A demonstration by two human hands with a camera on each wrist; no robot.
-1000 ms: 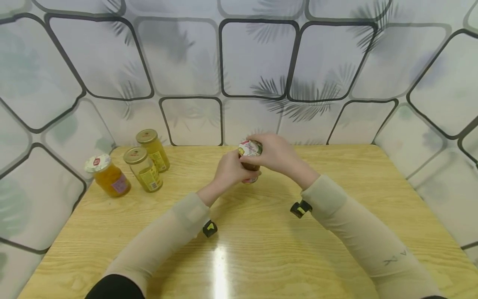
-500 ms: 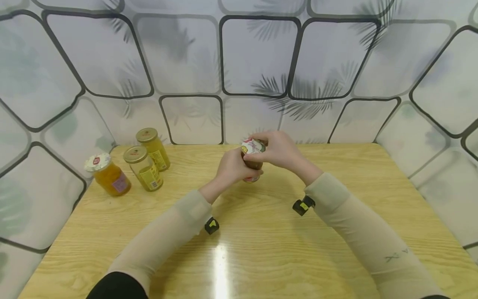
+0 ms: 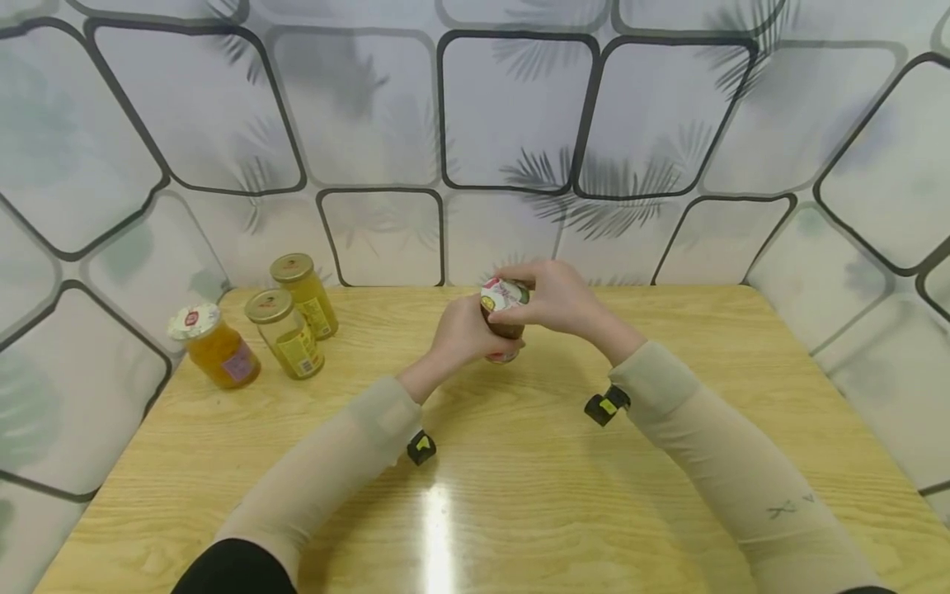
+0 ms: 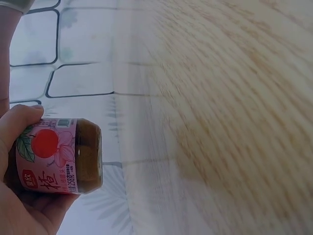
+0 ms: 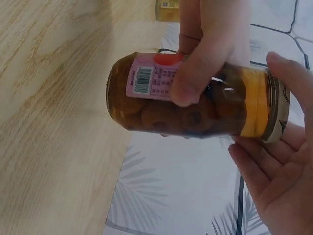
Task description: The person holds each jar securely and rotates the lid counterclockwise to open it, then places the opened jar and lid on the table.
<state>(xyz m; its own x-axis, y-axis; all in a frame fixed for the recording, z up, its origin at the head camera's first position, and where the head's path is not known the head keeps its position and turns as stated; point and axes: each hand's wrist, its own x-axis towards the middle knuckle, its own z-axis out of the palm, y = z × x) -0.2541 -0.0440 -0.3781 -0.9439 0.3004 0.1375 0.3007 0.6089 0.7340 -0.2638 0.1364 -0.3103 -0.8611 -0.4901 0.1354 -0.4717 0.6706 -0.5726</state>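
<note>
A glass jar [image 4: 89, 155] of dark round fruit in amber liquid, with a pink label and a red fruit picture, is held at the table's far middle. My left hand [image 3: 462, 332] grips its body, the thumb laid across the label in the right wrist view. At the top, my right hand [image 3: 552, 301] holds the white patterned lid [image 3: 497, 294], thumb on one side and fingers on the other. The right wrist view shows the lid [image 5: 279, 112] on the jar's mouth. In the head view, fingers hide most of the jar's middle.
Three more jars stand at the table's left: an orange-filled jar [image 3: 220, 353] with a white lid, and two yellow-labelled jars [image 3: 291, 340] with gold lids. Patterned curtain walls [image 3: 386, 239] border the wooden table [image 3: 519, 478] at the back and sides.
Both hands and the jar have shifted slightly to the right, mostly in the first half second. The grip on jar and lid looks the same, and the three left jars stay put.
</note>
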